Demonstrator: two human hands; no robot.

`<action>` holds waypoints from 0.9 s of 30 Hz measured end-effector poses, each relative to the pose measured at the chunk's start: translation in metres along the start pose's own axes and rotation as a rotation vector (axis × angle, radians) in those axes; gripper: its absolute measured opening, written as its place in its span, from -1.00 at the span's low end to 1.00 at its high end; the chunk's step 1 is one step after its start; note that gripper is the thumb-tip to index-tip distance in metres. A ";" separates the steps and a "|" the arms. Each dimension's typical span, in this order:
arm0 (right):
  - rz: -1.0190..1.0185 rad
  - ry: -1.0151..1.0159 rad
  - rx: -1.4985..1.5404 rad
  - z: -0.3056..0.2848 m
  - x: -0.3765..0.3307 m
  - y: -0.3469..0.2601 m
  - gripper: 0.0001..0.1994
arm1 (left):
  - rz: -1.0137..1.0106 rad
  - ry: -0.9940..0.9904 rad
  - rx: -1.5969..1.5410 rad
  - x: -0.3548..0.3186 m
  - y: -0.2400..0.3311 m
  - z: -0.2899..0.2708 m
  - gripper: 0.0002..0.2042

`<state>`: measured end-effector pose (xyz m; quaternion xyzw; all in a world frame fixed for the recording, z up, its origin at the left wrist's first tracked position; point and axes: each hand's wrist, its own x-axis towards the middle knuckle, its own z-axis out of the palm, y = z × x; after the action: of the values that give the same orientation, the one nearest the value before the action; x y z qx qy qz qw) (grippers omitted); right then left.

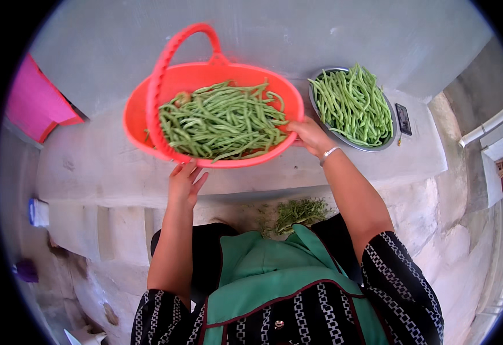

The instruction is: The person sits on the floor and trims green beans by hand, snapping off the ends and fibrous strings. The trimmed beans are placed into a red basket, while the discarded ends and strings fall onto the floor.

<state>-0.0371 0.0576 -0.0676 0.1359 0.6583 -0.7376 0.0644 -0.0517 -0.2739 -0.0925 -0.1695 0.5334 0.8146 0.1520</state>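
Here, bowl [371, 149] between basket [245, 72] and phone [403, 119].

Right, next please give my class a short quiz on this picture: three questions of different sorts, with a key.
1. Multiple choice: Where does the right hand grip the red basket?
A) at its left end
B) at the middle of its far side
C) at its right end

2. True or false: The phone lies to the right of the metal bowl.

3. Short answer: How many containers hold green beans, and which ones?

Key: 1, C; 2, true; 3, two: the red basket and the metal bowl.
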 end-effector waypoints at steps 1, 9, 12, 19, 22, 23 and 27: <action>-0.015 -0.013 0.005 0.011 0.019 0.005 -0.71 | 0.012 0.002 -0.032 0.000 0.009 -0.014 -0.80; -0.240 0.239 -0.361 0.062 0.149 -0.008 -0.67 | 0.085 0.072 -0.134 0.018 0.025 -0.022 -0.80; -0.246 0.148 -0.023 0.062 0.129 -0.012 -0.57 | 0.102 0.121 -0.202 0.020 0.015 -0.016 -0.81; 0.030 0.229 0.450 -0.008 0.025 0.042 -0.55 | 0.138 0.132 -0.297 0.022 -0.001 0.011 -0.86; -0.002 0.420 0.698 -0.035 -0.006 0.059 -0.59 | 0.107 0.092 -0.319 0.020 -0.013 0.030 -0.84; -0.038 0.480 0.741 -0.045 -0.010 0.060 -0.61 | 0.097 0.077 -0.322 0.022 -0.017 0.040 -0.82; -0.042 0.564 0.911 -0.074 -0.027 0.060 -0.64 | 0.148 0.104 -0.334 0.023 -0.030 0.061 -0.78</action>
<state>0.0140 0.1212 -0.1244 0.3298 0.2659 -0.8845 -0.1955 -0.0665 -0.2048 -0.1040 -0.1945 0.4088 0.8910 0.0334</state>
